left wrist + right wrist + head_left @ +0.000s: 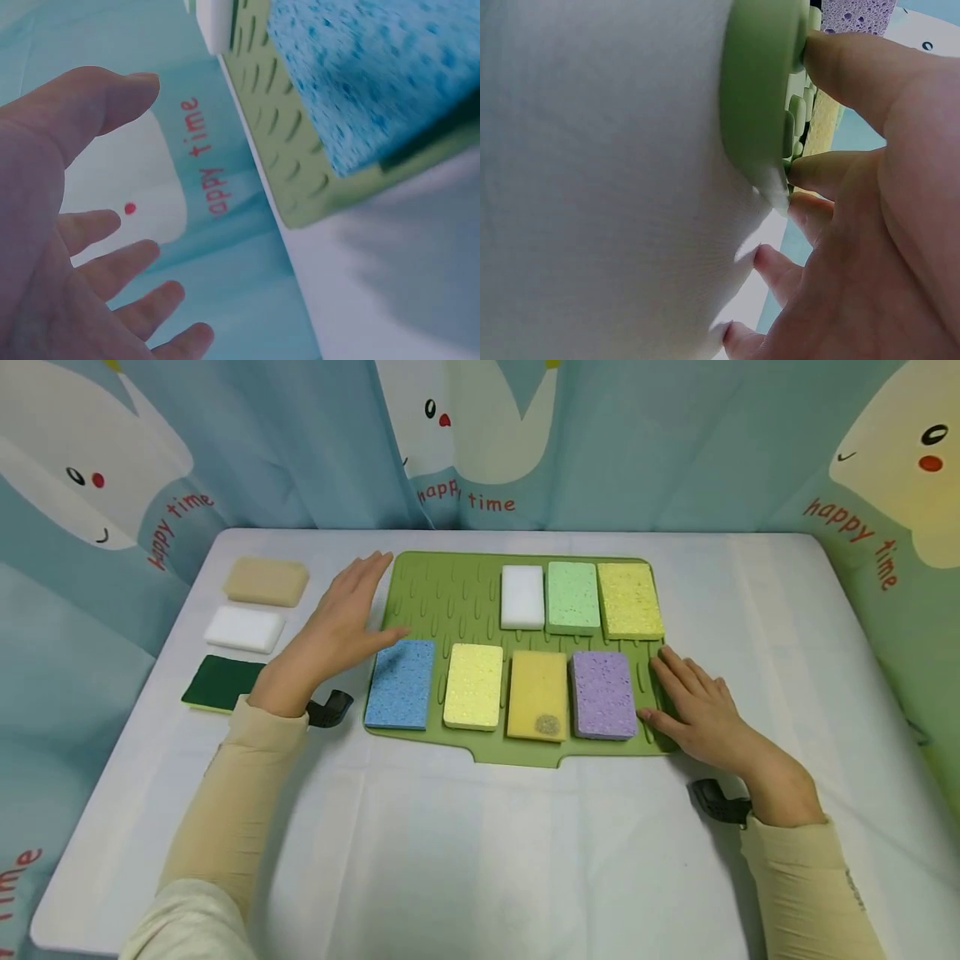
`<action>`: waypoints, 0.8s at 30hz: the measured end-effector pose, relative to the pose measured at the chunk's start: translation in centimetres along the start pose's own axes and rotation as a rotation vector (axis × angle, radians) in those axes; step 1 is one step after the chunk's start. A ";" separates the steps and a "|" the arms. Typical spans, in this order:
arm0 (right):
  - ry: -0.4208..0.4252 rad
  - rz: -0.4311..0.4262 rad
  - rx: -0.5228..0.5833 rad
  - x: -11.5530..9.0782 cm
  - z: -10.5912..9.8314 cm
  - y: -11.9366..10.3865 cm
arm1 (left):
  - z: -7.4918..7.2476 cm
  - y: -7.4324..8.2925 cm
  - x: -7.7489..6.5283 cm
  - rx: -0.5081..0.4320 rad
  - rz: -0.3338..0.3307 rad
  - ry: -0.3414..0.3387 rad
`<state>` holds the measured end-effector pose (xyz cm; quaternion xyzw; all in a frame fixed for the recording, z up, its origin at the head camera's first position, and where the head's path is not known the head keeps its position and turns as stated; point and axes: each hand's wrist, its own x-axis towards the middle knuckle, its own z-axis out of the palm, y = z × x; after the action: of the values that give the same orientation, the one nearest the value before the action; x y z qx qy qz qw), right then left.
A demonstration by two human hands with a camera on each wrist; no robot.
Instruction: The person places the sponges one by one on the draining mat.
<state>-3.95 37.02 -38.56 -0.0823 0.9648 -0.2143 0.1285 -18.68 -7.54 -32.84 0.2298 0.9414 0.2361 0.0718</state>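
Note:
A green ribbed mat [450, 585] lies on the table and bears two rows of sponges. The back row has a white sponge [522, 597], a light green sponge [573, 597] and a yellow sponge [631, 601]. In front lie a blue sponge [401, 685], a pale yellow sponge [473, 687], a tan-yellow sponge [537, 689] with a grey spot, and a purple sponge [603, 695]. My left hand [330, 627] hovers by the mat's left edge, fingers extended, holding nothing. My right hand [705, 714] rests at the mat's right edge, thumb and fingertips touching its rim.
Left of the mat, a beige sponge [266, 582], a white block [245, 628] and a dark green scouring sponge [223, 682] lie in a column. The white table [480, 860] is backed by a printed blue curtain [300, 443].

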 end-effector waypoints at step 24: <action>0.004 0.005 0.001 0.1 0.1 0.1 | -2.0 -5.4 -7.3 0.001 -0.221 0.081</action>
<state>-4.04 36.99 -38.74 -0.0794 0.9651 -0.2145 0.1273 -14.83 -15.99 -33.47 0.1150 0.9632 0.2354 0.0594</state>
